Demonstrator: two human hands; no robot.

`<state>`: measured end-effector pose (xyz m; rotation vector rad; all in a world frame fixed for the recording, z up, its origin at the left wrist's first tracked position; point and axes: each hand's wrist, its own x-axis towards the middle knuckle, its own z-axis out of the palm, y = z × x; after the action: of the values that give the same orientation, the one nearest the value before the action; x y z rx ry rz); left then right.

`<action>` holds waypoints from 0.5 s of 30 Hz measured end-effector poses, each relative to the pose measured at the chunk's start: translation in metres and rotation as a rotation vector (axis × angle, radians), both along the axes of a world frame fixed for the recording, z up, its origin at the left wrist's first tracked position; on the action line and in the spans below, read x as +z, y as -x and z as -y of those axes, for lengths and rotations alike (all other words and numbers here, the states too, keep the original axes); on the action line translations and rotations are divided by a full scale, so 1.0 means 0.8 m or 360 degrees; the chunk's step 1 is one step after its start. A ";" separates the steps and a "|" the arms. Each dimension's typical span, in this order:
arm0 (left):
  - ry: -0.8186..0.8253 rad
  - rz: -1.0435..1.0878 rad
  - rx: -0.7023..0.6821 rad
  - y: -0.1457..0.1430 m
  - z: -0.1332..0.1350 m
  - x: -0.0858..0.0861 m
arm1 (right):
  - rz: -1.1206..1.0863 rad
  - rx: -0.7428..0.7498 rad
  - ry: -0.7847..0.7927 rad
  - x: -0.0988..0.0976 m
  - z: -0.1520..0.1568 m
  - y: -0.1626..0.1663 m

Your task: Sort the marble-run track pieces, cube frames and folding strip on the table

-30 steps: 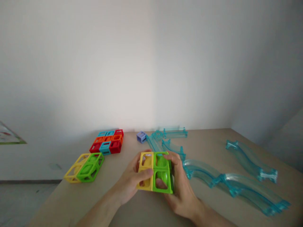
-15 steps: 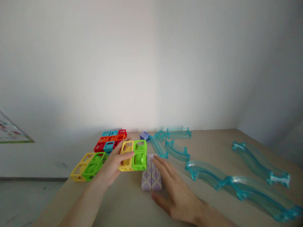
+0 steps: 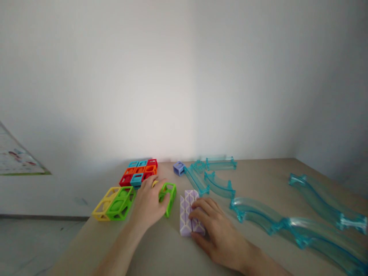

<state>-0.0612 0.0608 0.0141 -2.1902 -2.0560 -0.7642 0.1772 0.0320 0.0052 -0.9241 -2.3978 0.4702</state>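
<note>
My left hand point(image 3: 148, 205) lies over a yellow and green open-frame block point(image 3: 168, 197) that rests on the table, fingers wrapped over its top; only the green end and a sliver of yellow show. My right hand point(image 3: 218, 234) rests on the near end of a pale purple block point(image 3: 188, 209) with a triangle pattern, fingers curled onto its top. A second yellow and green frame block point(image 3: 115, 203) lies just left of my left hand.
A grid of red, orange and blue cubes point(image 3: 140, 172) sits behind my left hand. A small purple cube point(image 3: 178, 168) and several clear blue track pieces point(image 3: 258, 212) spread across the table's right. The tabletop's left edge point(image 3: 86, 237) drops to the floor.
My left hand carried the yellow and green block leftward and set it down on the table. My right hand let go of it and came to rest on the purple block.
</note>
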 end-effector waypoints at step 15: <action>0.0146 -0.0481 0.0555 0.001 0.004 0.003 | -0.0005 0.0006 -0.0039 -0.002 -0.001 0.002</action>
<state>-0.0617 0.0573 0.0167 -1.7732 -2.2516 -0.2913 0.1757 0.0330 0.0039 -0.9075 -2.3978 0.4422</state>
